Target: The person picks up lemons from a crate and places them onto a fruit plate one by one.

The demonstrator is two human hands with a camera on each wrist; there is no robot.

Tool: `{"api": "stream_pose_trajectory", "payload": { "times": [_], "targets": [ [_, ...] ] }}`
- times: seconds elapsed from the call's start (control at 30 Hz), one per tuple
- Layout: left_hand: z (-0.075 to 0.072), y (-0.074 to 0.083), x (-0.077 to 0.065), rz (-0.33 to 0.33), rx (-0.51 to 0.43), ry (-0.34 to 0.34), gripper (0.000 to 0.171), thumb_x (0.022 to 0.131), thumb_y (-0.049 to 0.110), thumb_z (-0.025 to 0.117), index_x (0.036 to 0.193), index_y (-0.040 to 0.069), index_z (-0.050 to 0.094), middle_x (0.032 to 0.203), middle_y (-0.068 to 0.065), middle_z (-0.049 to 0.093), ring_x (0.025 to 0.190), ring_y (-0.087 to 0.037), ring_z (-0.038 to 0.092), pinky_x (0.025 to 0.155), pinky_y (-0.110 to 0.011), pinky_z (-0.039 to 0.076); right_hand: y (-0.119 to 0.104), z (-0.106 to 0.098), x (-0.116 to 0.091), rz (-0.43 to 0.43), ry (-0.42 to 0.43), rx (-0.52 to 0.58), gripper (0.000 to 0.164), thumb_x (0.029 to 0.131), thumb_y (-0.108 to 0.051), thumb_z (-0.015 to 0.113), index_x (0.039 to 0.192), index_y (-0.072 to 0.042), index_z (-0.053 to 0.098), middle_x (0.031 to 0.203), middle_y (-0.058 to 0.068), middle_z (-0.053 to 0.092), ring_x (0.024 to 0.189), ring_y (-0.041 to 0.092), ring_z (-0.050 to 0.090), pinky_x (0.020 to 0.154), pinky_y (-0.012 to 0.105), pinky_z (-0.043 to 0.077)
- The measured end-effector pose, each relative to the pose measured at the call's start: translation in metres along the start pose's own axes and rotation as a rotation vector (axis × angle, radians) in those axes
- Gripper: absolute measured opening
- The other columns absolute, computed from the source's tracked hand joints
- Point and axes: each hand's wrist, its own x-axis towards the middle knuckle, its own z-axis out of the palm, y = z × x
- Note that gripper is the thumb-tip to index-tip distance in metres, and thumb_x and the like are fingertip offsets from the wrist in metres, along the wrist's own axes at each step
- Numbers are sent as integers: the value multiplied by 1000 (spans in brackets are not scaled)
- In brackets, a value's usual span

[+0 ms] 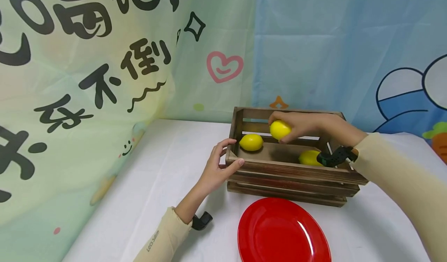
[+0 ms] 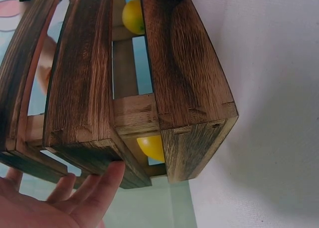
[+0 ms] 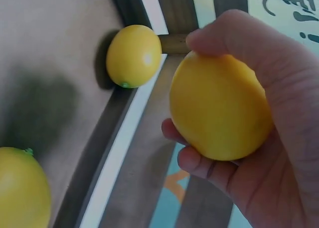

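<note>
A yellow lemon (image 1: pixel 280 129) is gripped between the thumb and fingers of my right hand (image 1: pixel 304 125), held up over the slatted wooden crate (image 1: pixel 293 172). Two more lemons lie on the crate floor: one lemon (image 1: pixel 251 142) at the left end, another lemon (image 1: pixel 310 158) at the right, partly behind the front slats and my wrist. The right wrist view shows the held lemon (image 3: pixel 219 108) clear of the crate floor. My left hand (image 1: pixel 220 165) rests against the crate's left end, thumb at the front corner; in the left wrist view its fingers (image 2: pixel 102 193) touch the end slats.
A red plate (image 1: pixel 279 231) lies on the white-covered table (image 1: pixel 174 169), just in front of the crate. A printed cloth backdrop (image 1: pixel 300 44) hangs close behind the crate and along the left side. Both wrists wear black devices.
</note>
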Motion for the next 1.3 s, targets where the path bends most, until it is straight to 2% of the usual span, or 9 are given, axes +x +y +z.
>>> {"api": "stream_pose_trajectory", "payload": {
  "times": [0.1, 0.23, 0.43, 0.67, 1.07, 1.3],
  "targets": [
    [0, 0, 1, 9, 5, -1, 57, 91, 34, 67, 141, 26, 42, 152, -4, 30, 137, -34, 36, 98, -53, 45, -5, -5, -3, -13, 23, -12, 55, 87, -15, 71, 130, -4, 39, 113, 14, 50, 87, 23, 51, 73, 36, 47],
    [-2, 2, 3, 20, 19, 0, 56, 91, 35, 67, 141, 27, 42, 151, -5, 32, 136, -34, 37, 97, -53, 45, -12, -11, -7, -61, 54, -59, 53, 88, -15, 72, 129, -2, 42, 117, 15, 48, 90, 24, 51, 75, 37, 47],
    [-5, 3, 5, 28, 23, 4, 57, 91, 35, 67, 141, 26, 42, 151, -5, 32, 136, -34, 37, 96, -52, 46, -22, -13, -17, -123, 113, -173, 48, 87, -19, 73, 127, -7, 49, 122, 13, 47, 96, 25, 48, 76, 38, 47],
    [-7, 3, 4, 33, 41, 16, 57, 90, 34, 67, 141, 26, 43, 151, -6, 32, 136, -34, 37, 96, -50, 46, -35, -11, -32, -164, 137, -172, 51, 86, -20, 73, 130, -8, 51, 128, 12, 49, 99, 24, 49, 76, 39, 48],
    [-1, 2, 0, 23, 35, 4, 56, 92, 28, 66, 142, 23, 42, 152, -7, 31, 136, -35, 37, 96, -52, 45, -57, 9, -59, -215, 174, -222, 51, 84, -28, 75, 129, -14, 55, 117, -2, 56, 91, 17, 52, 71, 32, 50],
    [1, 1, -1, 18, 24, 6, 55, 92, 27, 66, 141, 23, 43, 152, -8, 31, 136, -36, 37, 96, -53, 45, -68, 24, -75, -328, 201, -254, 49, 83, -25, 76, 127, -22, 55, 114, -10, 57, 90, 9, 54, 69, 28, 51]
  ]
}}
